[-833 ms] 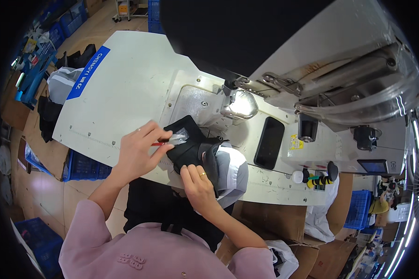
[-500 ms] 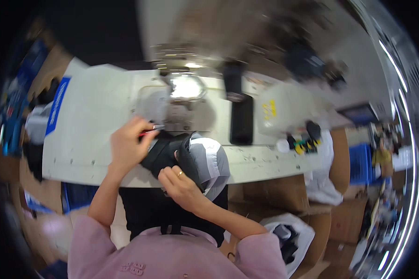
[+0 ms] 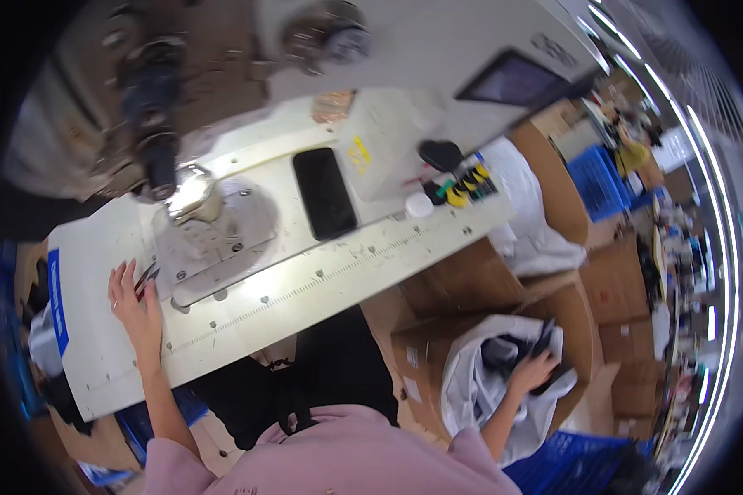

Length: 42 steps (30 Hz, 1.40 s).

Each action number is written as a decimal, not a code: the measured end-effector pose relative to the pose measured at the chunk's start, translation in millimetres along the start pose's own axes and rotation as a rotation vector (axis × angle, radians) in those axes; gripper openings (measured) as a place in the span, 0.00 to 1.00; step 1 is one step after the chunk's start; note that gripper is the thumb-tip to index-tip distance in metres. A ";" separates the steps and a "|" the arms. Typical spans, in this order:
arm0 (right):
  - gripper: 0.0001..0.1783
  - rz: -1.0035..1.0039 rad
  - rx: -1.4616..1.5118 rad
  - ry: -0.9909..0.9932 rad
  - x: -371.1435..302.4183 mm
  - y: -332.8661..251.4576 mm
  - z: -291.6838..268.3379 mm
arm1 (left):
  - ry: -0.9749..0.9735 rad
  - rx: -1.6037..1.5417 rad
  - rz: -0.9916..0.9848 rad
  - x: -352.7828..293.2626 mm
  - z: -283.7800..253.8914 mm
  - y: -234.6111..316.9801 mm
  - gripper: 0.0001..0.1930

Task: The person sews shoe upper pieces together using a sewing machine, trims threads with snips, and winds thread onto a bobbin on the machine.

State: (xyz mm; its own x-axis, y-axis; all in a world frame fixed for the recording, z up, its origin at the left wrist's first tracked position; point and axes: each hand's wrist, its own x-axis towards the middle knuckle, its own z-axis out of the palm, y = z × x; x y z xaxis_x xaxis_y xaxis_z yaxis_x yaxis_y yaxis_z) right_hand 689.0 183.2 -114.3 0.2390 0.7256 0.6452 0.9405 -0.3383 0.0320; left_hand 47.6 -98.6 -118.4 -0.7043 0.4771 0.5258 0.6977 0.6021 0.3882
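Observation:
My left hand (image 3: 138, 304) lies on the white sewing table (image 3: 322, 285), left of the metal needle plate (image 3: 223, 239), with a small dark pair of snips (image 3: 147, 277) between its fingers. My right hand (image 3: 530, 371) reaches down to my right into a white bag (image 3: 470, 388) that lines a cardboard box (image 3: 590, 330). It grips a black fabric piece (image 3: 545, 342) inside the bag. Nothing lies under the sewing machine head (image 3: 153, 124) and its lit lamp (image 3: 188, 191).
A black phone (image 3: 324, 192) lies flat on the table right of the plate. Small yellow and black parts (image 3: 462, 177) and a white cap (image 3: 418, 205) sit near the table's right end. More cardboard boxes and blue crates (image 3: 598, 173) stand to the right.
Both hands were working the black fabric piece at the needle plate. My right hand has carried it down into the bag on my right, and my left hand stays on the table.

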 end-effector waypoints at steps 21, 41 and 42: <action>0.25 -0.835 -0.016 -0.769 56.9 -174.2 -51.0 | 0.743 0.564 -1.186 -39.4 -162.9 -328.3 0.39; 0.20 -1.905 1.202 -1.305 -88.4 -358.3 -283.9 | 1.086 -0.408 -0.465 22.9 -251.4 -281.6 0.15; 0.29 -1.862 1.061 -1.483 -94.6 -371.4 -289.7 | 1.022 -0.562 -0.493 32.9 -258.9 -251.3 0.12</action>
State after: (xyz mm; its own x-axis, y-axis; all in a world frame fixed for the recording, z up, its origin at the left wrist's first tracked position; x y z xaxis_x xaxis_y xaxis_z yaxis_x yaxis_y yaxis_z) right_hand 247.1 66.6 34.0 -0.9405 -0.2818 -0.1899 -0.0257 0.6163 -0.7871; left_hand -116.9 -400.0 -2.7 -0.6570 -0.5816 0.4796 0.5268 0.1008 0.8440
